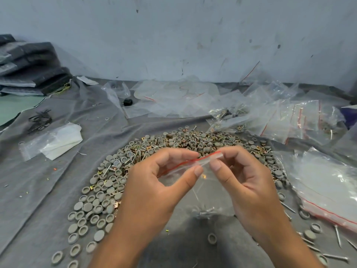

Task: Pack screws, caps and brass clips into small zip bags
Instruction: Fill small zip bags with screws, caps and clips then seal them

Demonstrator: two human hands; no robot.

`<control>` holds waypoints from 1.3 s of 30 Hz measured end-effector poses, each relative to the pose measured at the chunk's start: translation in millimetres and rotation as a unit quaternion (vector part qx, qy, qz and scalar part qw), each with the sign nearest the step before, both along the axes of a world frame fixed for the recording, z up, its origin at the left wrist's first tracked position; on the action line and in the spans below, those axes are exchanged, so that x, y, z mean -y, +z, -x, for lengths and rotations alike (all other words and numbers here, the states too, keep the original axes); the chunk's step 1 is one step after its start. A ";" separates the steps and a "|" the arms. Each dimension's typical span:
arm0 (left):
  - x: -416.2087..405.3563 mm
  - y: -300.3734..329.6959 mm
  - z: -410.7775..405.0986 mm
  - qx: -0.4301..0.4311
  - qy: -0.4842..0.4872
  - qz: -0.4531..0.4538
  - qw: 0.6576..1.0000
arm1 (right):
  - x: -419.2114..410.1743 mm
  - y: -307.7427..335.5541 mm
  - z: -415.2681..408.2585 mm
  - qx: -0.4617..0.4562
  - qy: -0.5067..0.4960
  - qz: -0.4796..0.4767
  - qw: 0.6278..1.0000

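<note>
Several filled bags (229, 118) lie upper right | we pinch one zip bag (193, 165) with left hand (154, 190) and right hand (245, 186) fingers, sealing it | big parts heap (116, 180) remains.

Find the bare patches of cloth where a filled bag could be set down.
Free: grey cloth between the white folded bag and the heap of caps; also cloth between the wrists. Crowded: the bag piles at far right.

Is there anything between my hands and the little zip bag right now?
No. The left hand and right hand both pinch the small zip bag at its red-striped top, above the pile of caps, screws and brass clips.
</note>
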State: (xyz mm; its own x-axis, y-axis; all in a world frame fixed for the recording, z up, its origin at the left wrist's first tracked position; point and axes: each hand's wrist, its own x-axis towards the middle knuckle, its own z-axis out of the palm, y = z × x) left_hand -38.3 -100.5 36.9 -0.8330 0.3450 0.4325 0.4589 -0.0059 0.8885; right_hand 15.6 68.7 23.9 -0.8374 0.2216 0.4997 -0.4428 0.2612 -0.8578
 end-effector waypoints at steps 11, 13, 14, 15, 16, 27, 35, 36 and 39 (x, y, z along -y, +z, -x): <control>-12.3 3.2 -5.3 -0.025 0.028 0.024 0.999 | -0.9 2.0 -4.9 -0.019 -0.020 0.002 1.000; -11.7 3.2 -5.3 -0.034 0.035 0.034 0.998 | -1.9 2.1 -6.6 -0.011 -0.025 -0.005 1.000; -11.8 3.5 -5.4 -0.041 0.037 0.042 0.998 | -2.2 2.3 -7.4 -0.007 -0.027 -0.009 1.000; -12.1 4.2 -5.8 -0.051 0.039 0.052 0.997 | -2.3 2.6 -8.0 -0.002 -0.030 -0.012 0.999; -12.3 4.9 -6.2 -0.063 0.042 0.064 0.995 | -2.2 2.6 -8.3 0.001 -0.033 -0.016 0.999; -5.9 2.5 -1.5 -0.041 0.053 0.094 0.993 | -3.1 -1.0 -6.2 0.011 -0.063 -0.008 0.998; 0.3 1.7 2.9 -0.045 0.062 0.109 0.991 | 0.4 -3.5 -5.4 0.017 -0.047 -0.030 0.998; 1.4 0.9 3.5 -0.041 0.060 0.105 0.992 | 0.1 -3.9 -4.9 0.017 -0.053 -0.029 0.998; 3.1 -0.6 5.9 -0.045 0.069 0.076 0.994 | -2.9 -5.7 -3.4 0.014 -0.062 0.021 0.998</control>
State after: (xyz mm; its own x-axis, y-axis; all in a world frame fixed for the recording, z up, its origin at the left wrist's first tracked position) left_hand -44.2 -103.6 36.3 -0.8374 0.2976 0.4585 0.5233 0.1939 0.8298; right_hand 19.0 71.6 18.2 -0.8152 0.3454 0.4650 -0.3855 0.2756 -0.8806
